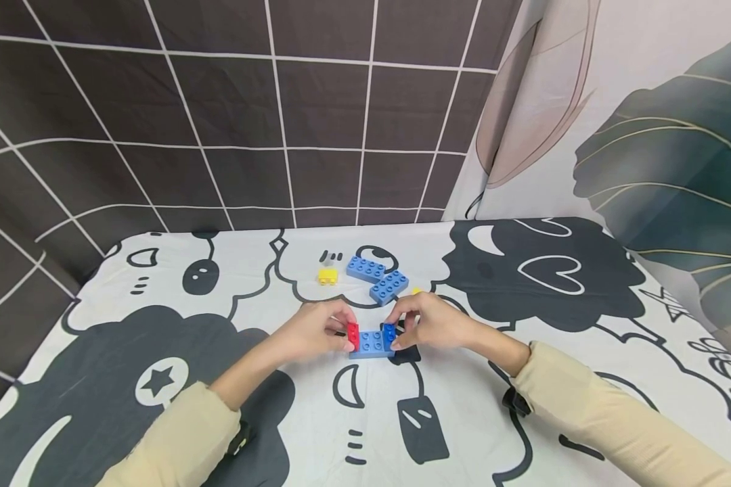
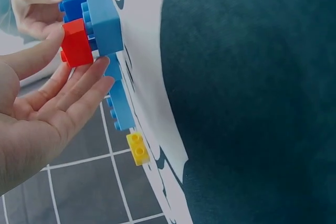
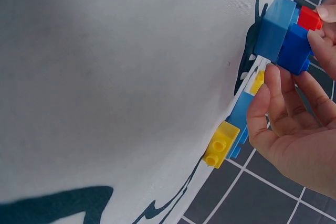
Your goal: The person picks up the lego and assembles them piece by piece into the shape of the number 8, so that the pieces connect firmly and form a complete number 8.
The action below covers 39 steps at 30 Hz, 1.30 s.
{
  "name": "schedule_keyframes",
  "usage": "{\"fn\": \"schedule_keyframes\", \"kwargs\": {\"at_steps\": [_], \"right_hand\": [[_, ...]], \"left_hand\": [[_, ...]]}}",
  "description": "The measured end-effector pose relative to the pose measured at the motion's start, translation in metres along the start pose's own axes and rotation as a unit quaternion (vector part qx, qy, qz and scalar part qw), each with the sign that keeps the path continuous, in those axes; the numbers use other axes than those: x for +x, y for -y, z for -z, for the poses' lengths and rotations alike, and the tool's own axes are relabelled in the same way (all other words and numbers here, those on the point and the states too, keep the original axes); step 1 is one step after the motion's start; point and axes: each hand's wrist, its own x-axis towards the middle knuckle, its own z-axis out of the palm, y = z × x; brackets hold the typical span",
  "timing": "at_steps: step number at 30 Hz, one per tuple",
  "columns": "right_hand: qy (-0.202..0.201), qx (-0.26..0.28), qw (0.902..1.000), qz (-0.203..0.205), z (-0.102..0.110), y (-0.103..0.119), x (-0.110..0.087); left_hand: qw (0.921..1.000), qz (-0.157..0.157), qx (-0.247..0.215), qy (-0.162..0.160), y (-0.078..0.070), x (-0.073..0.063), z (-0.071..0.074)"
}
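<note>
A light blue building brick [image 1: 370, 345] lies lengthwise on the patterned cloth, between the two hands. Thumb and fingers of my left hand [image 1: 314, 329] pinch a small red brick [image 2: 77, 43] at its left end, though whether it is pressed fully down I cannot tell. At the opposite end my right hand [image 1: 434, 320] pinches a small dark blue brick [image 3: 295, 49], which sits against the studded side of the light blue one. Bare studs show between the two small bricks in the head view.
Behind the hands lie two more light blue bricks, one farther back [image 1: 365, 268] and one nearer [image 1: 389, 288]. A yellow brick [image 1: 327, 276] stands to their left. Another yellow brick [image 3: 221, 145] is partly hidden behind my right hand in the head view. A dark gridded curtain [image 1: 219, 101] hangs behind.
</note>
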Motion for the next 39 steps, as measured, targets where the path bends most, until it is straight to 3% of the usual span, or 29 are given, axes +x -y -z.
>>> {"fn": "schedule_keyframes", "kwargs": {"at_steps": [14, 39], "right_hand": [[-0.003, 0.011, 0.9999, -0.003, -0.0005, -0.0004, 0.0002], [-0.004, 0.016, 0.9998, 0.005, -0.0017, -0.0022, -0.0002]], "left_hand": [[0.9995, -0.028, 0.013, -0.001, 0.0025, -0.0023, -0.0039], [0.9991, -0.006, 0.033, -0.025, -0.0027, -0.0006, -0.0072]]}}
